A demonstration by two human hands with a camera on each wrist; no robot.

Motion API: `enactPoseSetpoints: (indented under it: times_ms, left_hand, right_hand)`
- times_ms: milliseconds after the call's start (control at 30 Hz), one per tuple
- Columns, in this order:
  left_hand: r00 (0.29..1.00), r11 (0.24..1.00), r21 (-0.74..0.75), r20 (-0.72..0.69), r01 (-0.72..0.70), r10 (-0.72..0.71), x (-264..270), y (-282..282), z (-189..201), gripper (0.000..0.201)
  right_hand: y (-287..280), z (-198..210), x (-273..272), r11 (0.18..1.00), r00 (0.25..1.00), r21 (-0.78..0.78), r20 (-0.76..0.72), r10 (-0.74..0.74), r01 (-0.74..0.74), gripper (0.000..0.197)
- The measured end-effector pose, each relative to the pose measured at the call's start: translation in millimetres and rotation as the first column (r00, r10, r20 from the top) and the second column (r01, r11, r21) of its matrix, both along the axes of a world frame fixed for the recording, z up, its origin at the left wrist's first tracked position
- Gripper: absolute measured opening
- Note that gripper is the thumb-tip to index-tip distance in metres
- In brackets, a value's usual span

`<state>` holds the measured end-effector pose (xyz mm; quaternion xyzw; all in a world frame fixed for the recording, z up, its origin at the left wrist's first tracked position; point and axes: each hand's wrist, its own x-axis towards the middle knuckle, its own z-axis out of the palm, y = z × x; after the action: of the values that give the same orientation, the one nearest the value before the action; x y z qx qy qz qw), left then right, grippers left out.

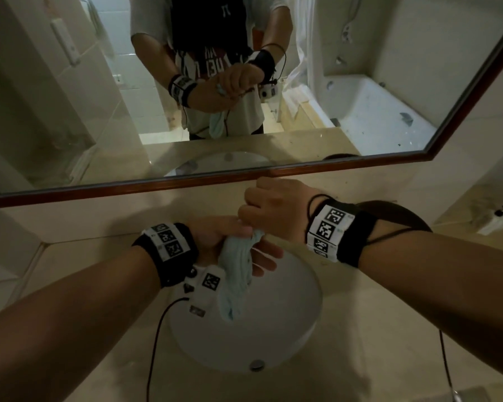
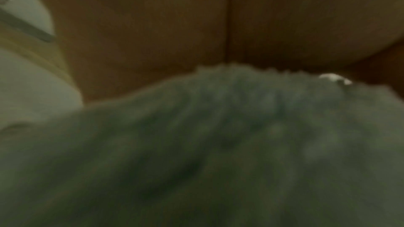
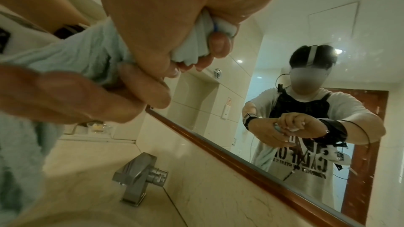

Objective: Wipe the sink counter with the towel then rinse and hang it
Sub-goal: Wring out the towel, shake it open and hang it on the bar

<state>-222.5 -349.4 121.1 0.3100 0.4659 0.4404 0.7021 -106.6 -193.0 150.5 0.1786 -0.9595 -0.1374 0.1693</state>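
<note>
A pale blue towel [image 1: 235, 274] hangs twisted into a rope above the round white sink [image 1: 288, 323]. My right hand [image 1: 270, 210] grips its upper end in a fist; the cloth [image 3: 196, 47] bulges out between those fingers. My left hand [image 1: 230, 242] holds the towel just below, fingers wrapped under it. The lower end dangles over the basin. In the left wrist view the towel [image 2: 196, 153] fills the picture, blurred, with skin above it.
A beige stone counter [image 1: 389, 329] surrounds the sink. The chrome faucet [image 3: 136, 175] stands at the back by the wall. A wood-framed mirror [image 1: 273, 172] runs above. A white tray of small items [image 1: 497, 221] sits far right. Black cables hang from both wrists.
</note>
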Motion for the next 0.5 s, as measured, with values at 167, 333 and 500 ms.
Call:
enactPoseSetpoints:
  times_ms: [167,333,500]
  left_hand:
    - [0.991,0.994,-0.050,-0.088,0.095,-0.099,4,8,10,0.077]
    - [0.999,0.992,-0.116,0.004,0.053,-0.053,7,10,6,0.063]
    - [0.992,0.987,-0.158,0.126,0.019,0.002,6,8,0,0.045]
  right_hand:
    - [7,-5,-3,0.996,1.000,0.083,0.021,0.022,-0.023,0.006]
    - [19,-3,0,0.995,1.000,0.096,-0.011,0.010,-0.009,0.007]
    - [20,-1,-5,0.996,1.000,0.086,0.022,0.011,-0.013,0.013]
